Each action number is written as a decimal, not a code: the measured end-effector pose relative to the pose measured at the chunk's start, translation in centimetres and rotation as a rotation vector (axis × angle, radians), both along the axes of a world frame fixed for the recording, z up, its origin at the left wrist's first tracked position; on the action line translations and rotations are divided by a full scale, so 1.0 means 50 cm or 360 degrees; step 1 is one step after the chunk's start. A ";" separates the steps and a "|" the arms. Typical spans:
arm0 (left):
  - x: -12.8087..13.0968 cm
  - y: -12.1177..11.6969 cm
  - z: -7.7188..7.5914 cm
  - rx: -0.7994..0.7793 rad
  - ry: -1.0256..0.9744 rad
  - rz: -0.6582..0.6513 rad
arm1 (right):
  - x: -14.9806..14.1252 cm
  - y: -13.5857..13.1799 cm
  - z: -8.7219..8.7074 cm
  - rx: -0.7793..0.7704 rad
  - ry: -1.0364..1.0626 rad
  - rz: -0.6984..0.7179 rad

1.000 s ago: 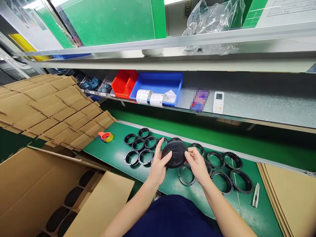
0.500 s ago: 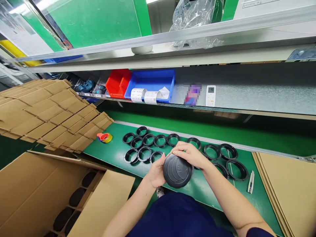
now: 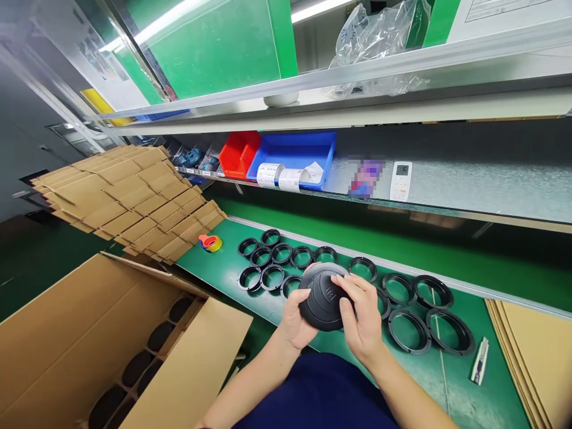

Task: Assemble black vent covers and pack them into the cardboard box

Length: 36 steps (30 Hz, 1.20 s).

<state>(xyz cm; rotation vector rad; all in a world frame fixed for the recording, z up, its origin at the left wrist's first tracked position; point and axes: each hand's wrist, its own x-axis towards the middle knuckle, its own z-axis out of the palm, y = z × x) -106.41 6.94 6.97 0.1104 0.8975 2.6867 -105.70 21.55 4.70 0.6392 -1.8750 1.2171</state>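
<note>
A round black plastic cap [image 3: 322,307] with curved ridges and a small raised mark is held above the near edge of the green bench. My left hand [image 3: 295,322] grips its left side, the thumb on the top face and the other fingers beneath. On the right, my right hand [image 3: 363,316] rests its fingertips on the cap's face, with the thumb near its lower right rim; those fingers are bent and apart. Several black rings [image 3: 272,277] lie on the bench behind and to both sides of my hands. The underside of the cap is hidden.
An open carton [image 3: 58,339] with black round parts in its dividers stands at left, below stacked cardboard partitions [image 3: 134,196]. Tape rolls [image 3: 211,242], a utility knife [image 3: 479,361] and cardboard sheets [image 3: 536,351] lie on the bench. A shelf above holds bins [image 3: 290,152] and a remote [image 3: 401,181].
My right hand has moved from the cap's top edge to its right side and face. The cap has turned a little in my left hand. The whole view has shifted left.
</note>
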 end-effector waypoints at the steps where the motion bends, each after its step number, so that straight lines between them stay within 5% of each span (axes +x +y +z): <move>1: 0.002 0.005 0.002 -0.0010 -0.0002 0.0023 | -0.002 0.000 -0.003 0.0013 0.0006 -0.0027; 14: -0.007 0.024 0.006 -0.0177 0.0110 0.0126 | -0.043 0.013 -0.027 0.0375 0.0228 -0.0261; 36: -0.051 0.048 -0.020 -0.0059 -0.0034 0.0155 | -0.082 0.019 -0.053 0.0253 0.0147 -0.0204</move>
